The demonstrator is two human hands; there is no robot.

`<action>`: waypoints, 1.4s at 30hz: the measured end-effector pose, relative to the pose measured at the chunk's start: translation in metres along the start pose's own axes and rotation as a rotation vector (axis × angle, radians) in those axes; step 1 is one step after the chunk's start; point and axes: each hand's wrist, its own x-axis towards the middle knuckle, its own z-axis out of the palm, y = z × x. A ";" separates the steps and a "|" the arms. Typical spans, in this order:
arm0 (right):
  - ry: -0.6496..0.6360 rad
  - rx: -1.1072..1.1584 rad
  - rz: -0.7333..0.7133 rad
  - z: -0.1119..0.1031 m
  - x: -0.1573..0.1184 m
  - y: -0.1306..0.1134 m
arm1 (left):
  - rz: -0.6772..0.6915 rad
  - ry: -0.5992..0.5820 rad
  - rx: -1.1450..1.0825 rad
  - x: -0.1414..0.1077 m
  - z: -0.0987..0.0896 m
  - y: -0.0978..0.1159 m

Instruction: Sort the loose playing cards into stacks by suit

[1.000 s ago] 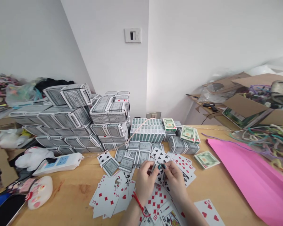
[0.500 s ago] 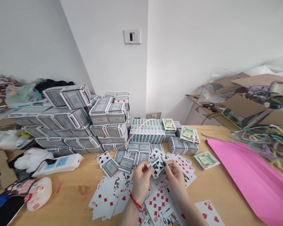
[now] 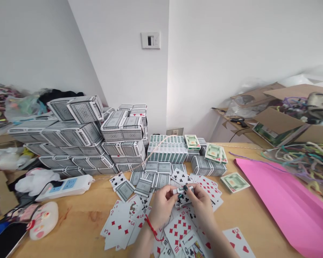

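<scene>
Near the middle of the table, my left hand [image 3: 163, 205] and my right hand [image 3: 199, 201] pinch a playing card [image 3: 179, 200] between them. Part of it is bent over at the top, with black clubs facing up below. A red string is round the left wrist. Loose face-up cards [image 3: 119, 226] are spread beneath and around both hands. Small folded card pieces [image 3: 161, 180] with grey backs sit just beyond. A five of hearts [image 3: 238, 240] lies apart on the right.
Stacked blocks of folded cards [image 3: 78, 134] stand at the back left. A green card box [image 3: 234, 182] lies right of the hands, beside pink paper [image 3: 280, 200]. A power strip [image 3: 67, 187] and a white mouse [image 3: 44, 220] are left. Cartons [image 3: 293, 125] stand right.
The top of the held card has been folded down, so less of its face shows. My left wrist has shifted slightly left. The cards on the table look the same.
</scene>
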 end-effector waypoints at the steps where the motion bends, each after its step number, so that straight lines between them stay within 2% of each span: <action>1: 0.011 -0.013 -0.009 0.001 0.000 0.001 | -0.002 -0.017 -0.016 0.000 0.000 0.001; 9: 0.024 -0.111 -0.070 0.009 -0.005 -0.004 | 0.010 0.037 0.005 -0.001 -0.001 0.000; 13: -0.060 -0.102 -0.059 0.006 -0.004 -0.005 | 0.054 0.046 0.076 0.000 -0.004 -0.003; 20: -0.190 -0.112 0.028 0.002 -0.002 -0.003 | 0.036 0.111 0.128 0.001 -0.003 -0.003; 28: -0.237 -0.169 -0.057 0.002 -0.005 -0.009 | 0.077 0.090 0.148 0.002 -0.002 -0.006; 31: -0.206 -0.175 -0.057 0.003 -0.005 -0.006 | 0.043 0.093 0.062 0.001 -0.002 -0.004; 33: -0.158 -0.123 -0.041 0.005 -0.005 -0.005 | -0.023 0.088 -0.090 0.000 -0.004 -0.002; 38: -0.009 0.029 0.010 0.007 -0.004 -0.003 | -0.176 -0.101 -0.542 0.000 -0.005 0.006; 40: 0.026 0.042 0.019 0.006 -0.004 -0.003 | -0.207 -0.114 -0.571 0.000 -0.003 0.005; 42: 0.044 0.031 0.014 0.005 -0.003 -0.002 | -0.231 -0.070 -0.549 0.002 0.000 0.001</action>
